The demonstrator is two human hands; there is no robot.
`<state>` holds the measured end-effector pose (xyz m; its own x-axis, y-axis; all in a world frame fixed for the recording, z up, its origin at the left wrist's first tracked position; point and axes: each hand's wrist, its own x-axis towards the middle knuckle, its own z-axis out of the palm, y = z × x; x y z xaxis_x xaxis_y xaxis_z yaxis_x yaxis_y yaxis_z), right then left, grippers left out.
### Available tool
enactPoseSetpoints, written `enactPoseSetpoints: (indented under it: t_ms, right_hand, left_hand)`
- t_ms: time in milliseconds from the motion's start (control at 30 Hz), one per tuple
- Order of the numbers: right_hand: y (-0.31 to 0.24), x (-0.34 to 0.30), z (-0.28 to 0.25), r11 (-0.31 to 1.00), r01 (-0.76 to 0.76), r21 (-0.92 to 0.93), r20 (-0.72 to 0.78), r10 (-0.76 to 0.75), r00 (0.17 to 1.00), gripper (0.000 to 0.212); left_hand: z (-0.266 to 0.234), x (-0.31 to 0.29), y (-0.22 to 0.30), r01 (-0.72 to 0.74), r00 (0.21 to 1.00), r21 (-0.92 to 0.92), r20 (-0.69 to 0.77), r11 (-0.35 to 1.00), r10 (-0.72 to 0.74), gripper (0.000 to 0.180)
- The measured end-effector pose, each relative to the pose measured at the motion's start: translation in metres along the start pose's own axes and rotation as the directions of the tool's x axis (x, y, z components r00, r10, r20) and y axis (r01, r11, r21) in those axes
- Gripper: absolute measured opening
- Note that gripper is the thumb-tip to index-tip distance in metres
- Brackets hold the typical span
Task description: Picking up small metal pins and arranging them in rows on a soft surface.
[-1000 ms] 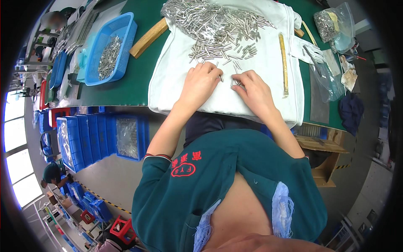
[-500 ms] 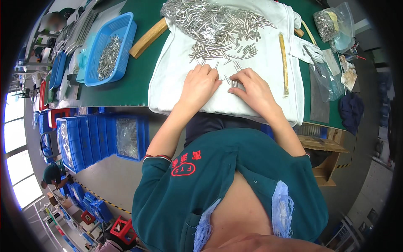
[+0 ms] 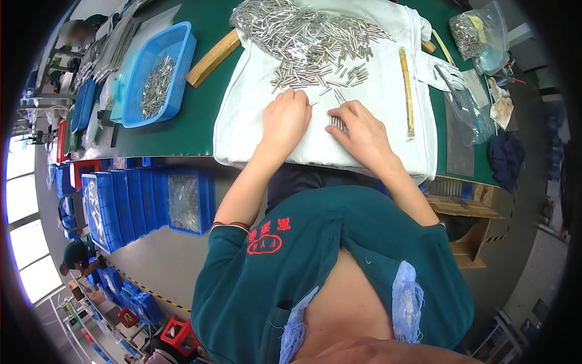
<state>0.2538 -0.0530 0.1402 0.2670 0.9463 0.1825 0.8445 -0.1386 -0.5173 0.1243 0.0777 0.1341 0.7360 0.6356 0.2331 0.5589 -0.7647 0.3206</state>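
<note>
Both hands, left [image 3: 288, 121] and right [image 3: 359, 130], lie loosely open on white cloth [image 3: 388, 115]; fingertips touching slim shiny metal pins [image 3: 315, 48].

Two hands [image 3: 288, 118]; one blue basket [image 3: 160, 73]; one white cloth [image 3: 388, 91]; countless metal pins [image 3: 303, 36]

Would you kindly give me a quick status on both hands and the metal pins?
Left hand and right hand flat on white cloth, fingers among loose metal pins. Grip unclear. Nothing in the way.
</note>
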Motion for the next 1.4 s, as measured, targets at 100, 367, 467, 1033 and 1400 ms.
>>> enactPoseSetpoints:
  t_ms: [100,367,467,1033,1400]
  right_hand:
    - [0.000,-0.003,-0.003,0.998,-0.053,0.036,-0.042,0.054,0.998,0.032]
    - [-0.001,-0.001,-0.004,0.996,-0.088,0.009,-0.006,0.088,0.996,0.033]
    - [0.004,-0.005,-0.009,0.998,-0.057,0.023,-0.011,0.058,0.998,0.031]
    - [0.001,0.000,-0.008,0.994,-0.019,0.107,0.116,0.006,0.993,0.031]
    - [0.001,0.014,-0.010,0.987,-0.078,0.137,-0.004,0.080,0.997,0.028]
  left_hand:
    - [-0.008,-0.004,0.007,0.011,0.986,-0.099,0.168,0.995,0.006,0.012]
    - [0.018,0.032,0.013,-0.083,0.996,-0.138,-0.019,0.987,0.082,0.008]
    - [0.006,0.027,0.001,-0.107,0.992,-0.070,0.054,0.992,0.111,0.007]
    - [-0.020,-0.009,0.000,-0.272,0.928,-0.278,0.178,0.921,0.328,0.028]
    - [-0.043,-0.014,-0.018,-0.146,0.958,-0.295,0.196,0.944,0.210,0.023]
